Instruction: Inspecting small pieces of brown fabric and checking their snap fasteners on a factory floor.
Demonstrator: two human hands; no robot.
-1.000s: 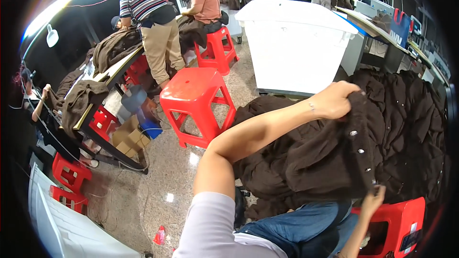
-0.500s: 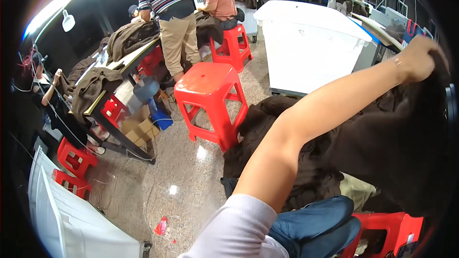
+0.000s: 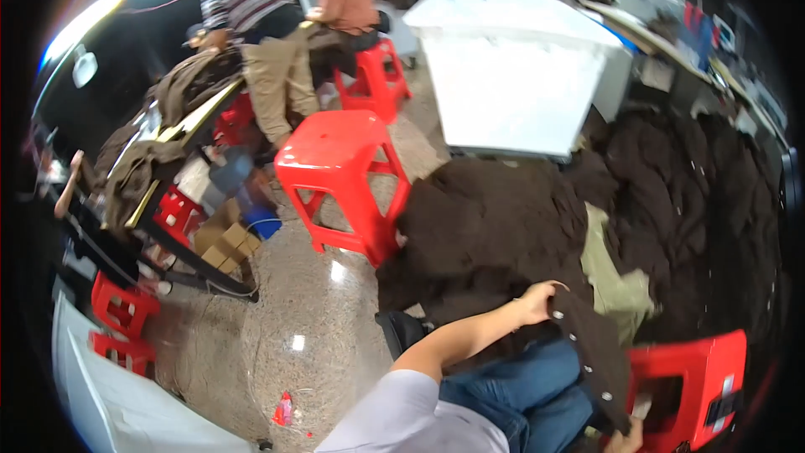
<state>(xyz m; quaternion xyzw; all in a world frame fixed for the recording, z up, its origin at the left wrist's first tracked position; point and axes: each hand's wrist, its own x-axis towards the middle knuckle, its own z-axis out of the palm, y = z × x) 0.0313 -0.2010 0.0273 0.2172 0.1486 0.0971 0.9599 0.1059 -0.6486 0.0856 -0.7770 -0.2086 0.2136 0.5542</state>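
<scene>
Across my lap in blue jeans lies a dark brown garment (image 3: 599, 356), with a row of small pale buttons or snaps along its edge. My left hand (image 3: 537, 302) is closed on the upper end of that edge, just above my knees. At the lower right my right hand (image 3: 627, 436) shows only in part, against the garment's lower end; its fingers seem wrapped round the cloth. Beyond my hands spreads a heap of brown garments (image 3: 495, 218), with an olive-green cloth (image 3: 616, 281) lying among them.
On my right stands a red stool (image 3: 692, 369) with a dark flat object on it. A second red stool (image 3: 335, 151) is ahead left. A large white bin (image 3: 511, 75) stands beyond the heap, another bin (image 3: 126, 386) at lower left. People work at a table (image 3: 147, 201) far left.
My left hand has come down from the far upper right to my lap, bringing the garment's buttoned edge with it. My right hand now shows at the bottom. The view has shifted slightly.
</scene>
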